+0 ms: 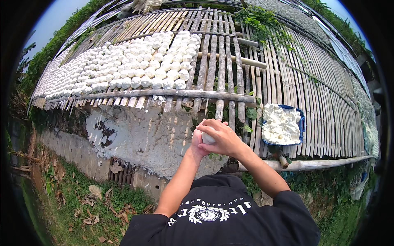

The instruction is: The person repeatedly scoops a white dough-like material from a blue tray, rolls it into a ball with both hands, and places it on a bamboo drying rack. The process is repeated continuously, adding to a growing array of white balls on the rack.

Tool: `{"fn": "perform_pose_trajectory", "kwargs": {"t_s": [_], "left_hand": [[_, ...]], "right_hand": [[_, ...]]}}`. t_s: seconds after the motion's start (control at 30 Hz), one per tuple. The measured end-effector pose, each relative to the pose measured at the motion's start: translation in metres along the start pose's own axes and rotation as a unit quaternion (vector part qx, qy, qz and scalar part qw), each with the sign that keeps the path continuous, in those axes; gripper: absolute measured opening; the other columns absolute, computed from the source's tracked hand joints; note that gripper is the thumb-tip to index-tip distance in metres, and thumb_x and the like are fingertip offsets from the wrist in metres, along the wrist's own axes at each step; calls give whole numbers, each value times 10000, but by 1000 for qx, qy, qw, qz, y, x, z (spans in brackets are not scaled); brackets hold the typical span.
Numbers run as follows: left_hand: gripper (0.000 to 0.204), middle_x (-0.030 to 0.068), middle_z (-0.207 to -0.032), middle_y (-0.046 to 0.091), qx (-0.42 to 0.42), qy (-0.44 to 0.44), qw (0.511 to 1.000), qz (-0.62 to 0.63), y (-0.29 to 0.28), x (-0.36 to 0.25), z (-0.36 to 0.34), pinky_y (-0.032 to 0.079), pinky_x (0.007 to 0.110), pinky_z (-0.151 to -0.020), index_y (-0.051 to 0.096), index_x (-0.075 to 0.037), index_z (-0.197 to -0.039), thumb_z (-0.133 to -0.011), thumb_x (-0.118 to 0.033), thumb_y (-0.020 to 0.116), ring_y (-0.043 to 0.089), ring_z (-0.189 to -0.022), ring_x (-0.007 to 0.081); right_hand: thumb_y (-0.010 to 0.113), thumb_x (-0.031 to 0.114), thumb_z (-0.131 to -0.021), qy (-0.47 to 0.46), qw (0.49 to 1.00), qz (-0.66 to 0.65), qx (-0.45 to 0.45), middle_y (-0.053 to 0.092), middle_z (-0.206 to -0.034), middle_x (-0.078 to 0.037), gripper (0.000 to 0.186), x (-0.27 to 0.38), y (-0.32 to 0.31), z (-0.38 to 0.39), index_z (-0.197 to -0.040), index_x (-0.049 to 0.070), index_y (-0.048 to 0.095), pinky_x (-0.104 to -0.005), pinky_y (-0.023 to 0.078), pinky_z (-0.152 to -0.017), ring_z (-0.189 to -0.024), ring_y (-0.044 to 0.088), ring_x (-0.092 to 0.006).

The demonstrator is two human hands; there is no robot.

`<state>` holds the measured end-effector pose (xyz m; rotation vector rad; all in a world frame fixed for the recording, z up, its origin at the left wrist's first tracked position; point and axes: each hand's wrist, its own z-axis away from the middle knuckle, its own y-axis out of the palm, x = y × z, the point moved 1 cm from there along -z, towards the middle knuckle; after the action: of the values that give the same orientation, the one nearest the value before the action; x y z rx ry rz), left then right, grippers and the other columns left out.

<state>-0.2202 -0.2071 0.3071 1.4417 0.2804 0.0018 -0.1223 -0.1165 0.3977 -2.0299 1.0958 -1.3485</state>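
In front of my chest, both hands are cupped together around a white ball [207,138] of soft, paste-like material. My left hand [196,142] supports it from the left and below, partly hidden. My right hand [221,136] curls over the top, its fingers lying across the left hand. Only a small part of the ball shows between the palms. To the right of my hands, a blue crate [303,128] holds a heap of the same white, crumbly paste [280,125]. Many similar white balls [139,67] sit in close rows on the rack at the left.
Slatted bamboo racks [316,90] stretch ahead and to the right, with gaps between slats and a thick bamboo pole [324,165] along the near edge. Green vines [260,22] grow through them. Below lies whitish, splattered ground [152,135]; grass and dry leaves [95,191] are at lower left.
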Motion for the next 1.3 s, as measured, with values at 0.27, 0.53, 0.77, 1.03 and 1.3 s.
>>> {"fn": "perform_pose_trajectory", "kwargs": {"t_s": [0.27, 0.53, 0.77, 1.03, 1.3], "left_hand": [[817, 164, -1385, 656, -225, -32, 920, -319, -21, -32, -130, 484, 519, -1137, 598, -12, -1377, -1079, -737, 369, 634, -1302, 347], [715, 246, -1647, 461, -239, 132, 287, -918, -136, -161, -331, 297, 495, -1297, 546, -68, -1532, -1019, -563, 611, 377, -1570, 399], [836, 153, -1809, 183, -245, 68, 272, -928, -168, -166, -346, 149, 629, -1314, 334, -207, -1720, -1012, -565, 597, 110, -1685, 338], [817, 146, -1808, 211, -250, 40, 251, -934, -146, -169, -345, 228, 588, -1288, 375, -212, -1707, -999, -543, 612, 149, -1679, 326], [792, 160, -1776, 288, -241, 43, 263, -933, -130, -176, -345, 305, 615, -1243, 419, -215, -1674, -981, -511, 660, 242, -1651, 356]], "right_hand": [[831, 233, -984, 336, 829, -399, -200, 752, -1169, -108, 420, -103, -11, 27, -1321, 41, 669, -368, 594, -927, -1067, 707, -164], [510, 170, -1008, 459, 539, -654, -267, 607, -1398, -177, 514, -198, -28, 76, -1511, 79, 463, -611, 559, -1063, -1244, 654, -363], [598, 96, -1077, 481, 605, -604, -195, 617, -1404, -115, 565, -337, -27, -48, -1600, 95, 385, -501, 608, -1020, -1257, 655, -260], [751, 170, -1008, 369, 819, -381, -219, 668, -1266, -123, 590, -602, 35, -336, -1496, -3, 470, -343, 589, -849, -1073, 678, -182], [781, 307, -856, 307, 908, -117, -260, 719, -1294, -273, 683, -712, 36, -564, -1421, -26, 590, -462, 548, -1050, -1199, 709, -394]]}}
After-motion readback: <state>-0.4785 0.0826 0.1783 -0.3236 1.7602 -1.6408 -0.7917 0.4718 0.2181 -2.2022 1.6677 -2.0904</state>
